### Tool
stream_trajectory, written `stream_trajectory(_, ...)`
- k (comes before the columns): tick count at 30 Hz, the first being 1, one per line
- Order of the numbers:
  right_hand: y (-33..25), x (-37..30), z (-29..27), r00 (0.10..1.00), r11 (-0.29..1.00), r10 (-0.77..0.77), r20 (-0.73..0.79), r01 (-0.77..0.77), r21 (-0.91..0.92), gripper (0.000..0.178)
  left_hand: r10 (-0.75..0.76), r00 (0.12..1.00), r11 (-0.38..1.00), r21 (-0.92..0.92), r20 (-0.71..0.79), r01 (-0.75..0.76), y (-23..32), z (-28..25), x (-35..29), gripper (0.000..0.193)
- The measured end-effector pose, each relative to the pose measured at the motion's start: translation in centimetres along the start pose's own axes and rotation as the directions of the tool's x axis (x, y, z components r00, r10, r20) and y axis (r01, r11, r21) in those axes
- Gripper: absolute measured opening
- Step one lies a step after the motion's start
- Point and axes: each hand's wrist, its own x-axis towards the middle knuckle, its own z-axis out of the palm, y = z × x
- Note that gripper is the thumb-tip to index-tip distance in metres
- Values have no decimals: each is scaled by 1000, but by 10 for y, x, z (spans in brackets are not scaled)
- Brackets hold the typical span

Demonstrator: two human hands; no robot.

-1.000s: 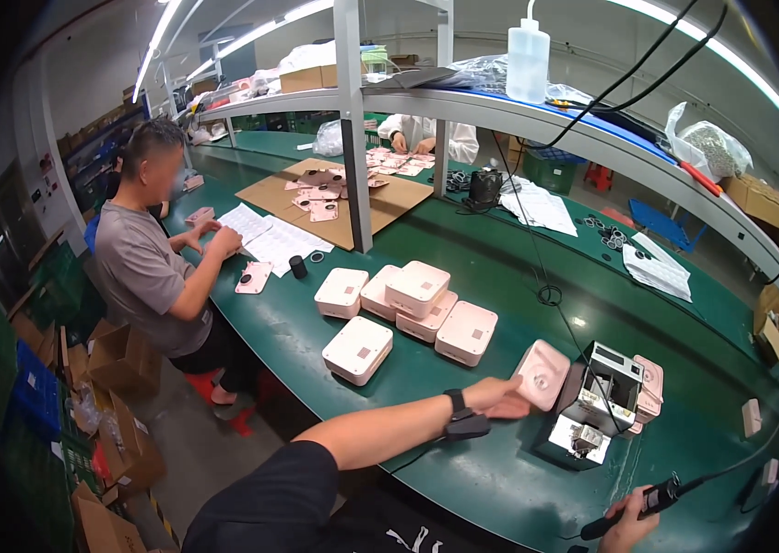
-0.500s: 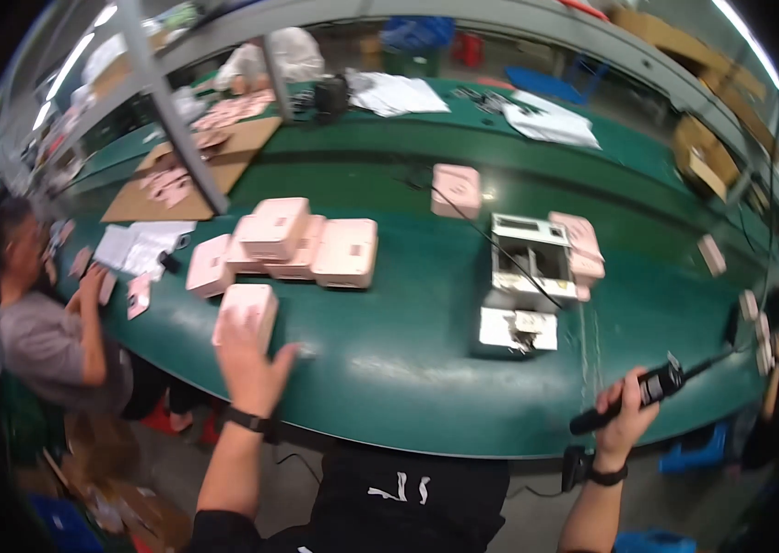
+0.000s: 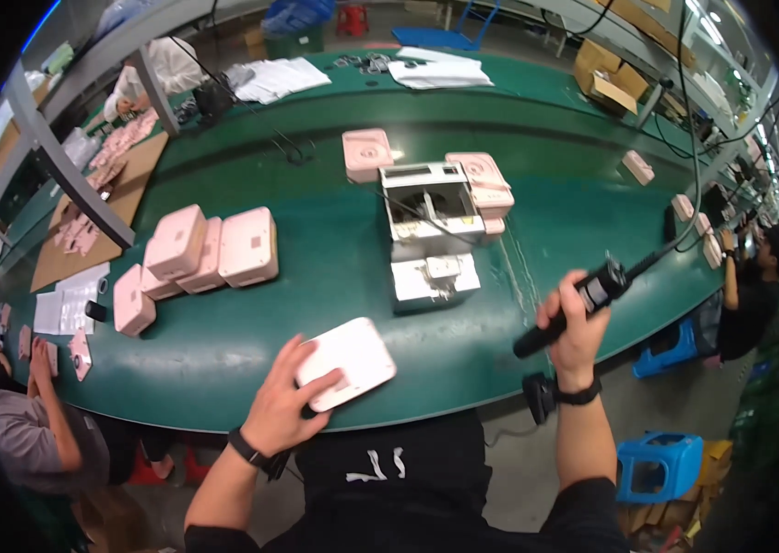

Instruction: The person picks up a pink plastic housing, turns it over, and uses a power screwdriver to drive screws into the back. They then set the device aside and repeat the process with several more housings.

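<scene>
At the near edge of the bench, my left hand (image 3: 281, 404) grips a pale pink square plastic case (image 3: 362, 361) by its left side. The thumb lies over the top face and the fingers reach round the far edge. My right hand (image 3: 579, 330) is wrapped round a black corded electric screwdriver (image 3: 605, 284), held tilted to the right of the case and apart from it. Ahead, between the hands, stands a white box-shaped machine (image 3: 432, 205) with an open top and a small metal mechanism (image 3: 441, 269) at its front.
Several pink cases (image 3: 247, 249) are piled at the left. Two more, a pink case (image 3: 366, 152) and another pink case (image 3: 482, 180), lie by the machine. A co-worker (image 3: 35, 424) sits at the left. A blue stool (image 3: 657, 465) stands at the lower right.
My left hand has brought the pink case from beside the pile rightward and nearer to me, now gripping it. My right hand still holds the screwdriver. The view has swung right.
</scene>
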Motion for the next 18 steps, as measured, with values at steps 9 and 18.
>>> stream_trajectory(9, -40, 50, 109, 966, 950, -221, 137, 181, 255, 13, 96, 995, 952, -291, -10, -95, 30, 54, 66, 69)
stream_trajectory(18, -25, 54, 124, 949, 985, -175, 261, 168, 49, 14, 22, 998, 938, -343, -56, -40, 23, 63, 62, 72)
